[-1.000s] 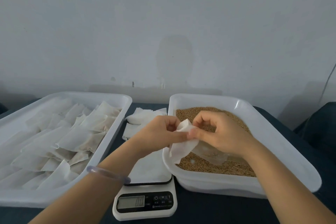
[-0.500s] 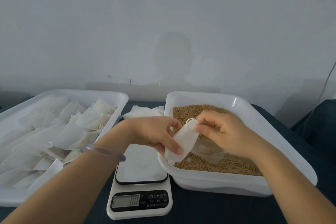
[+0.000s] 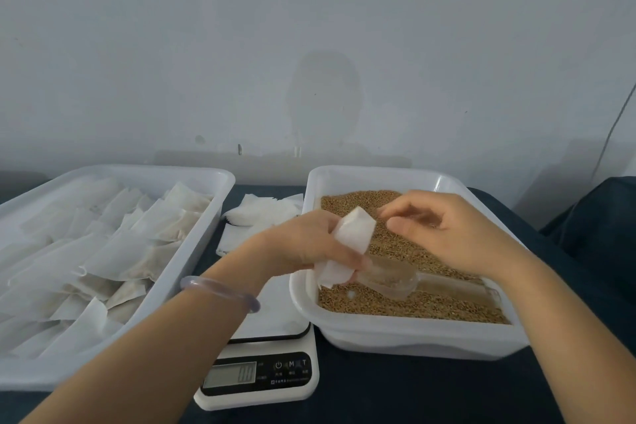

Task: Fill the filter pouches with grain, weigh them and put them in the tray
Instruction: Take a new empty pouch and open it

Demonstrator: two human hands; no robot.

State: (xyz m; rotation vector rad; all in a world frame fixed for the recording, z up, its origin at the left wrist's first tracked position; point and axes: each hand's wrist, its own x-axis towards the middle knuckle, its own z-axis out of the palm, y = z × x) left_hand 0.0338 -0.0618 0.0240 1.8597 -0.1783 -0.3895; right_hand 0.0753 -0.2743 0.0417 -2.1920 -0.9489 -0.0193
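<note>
- The left grip [image 3: 303, 244] is clenched round one white filter pouch [image 3: 354, 237] — thumb across its front, fingers behind. It holds the pouch tilted above the near-left corner of the grain tray [image 3: 413, 337].
- The right grip [image 3: 447, 231] is released: its fingers are loosely curled, hold nothing, and hover just beside the pouch's upper end without touching it.
- One clear scoop [image 3: 395, 277] lies on the grain [image 3: 406, 251], its bowl right under the pouch's lower end and its handle pointing right.
- One bracelet [image 3: 220, 289] sits on the left wrist.
- One scale [image 3: 258, 379] stands between the two trays, with a white sheet on its platform. Its display is too small to read.
- One loose stack of empty pouches [image 3: 261, 213] lies behind the scale on the table [image 3: 413, 396].
- The second tray [image 3: 151, 170], on the left, holds filled pouches [image 3: 113, 251] — well over a dozen, overlapping, so I cannot count them exactly.
- Half a second ago the right fingers pinched the pouch's mouth. Now they have let go and stand apart from it, and the pouch stands more upright in the left grip.
</note>
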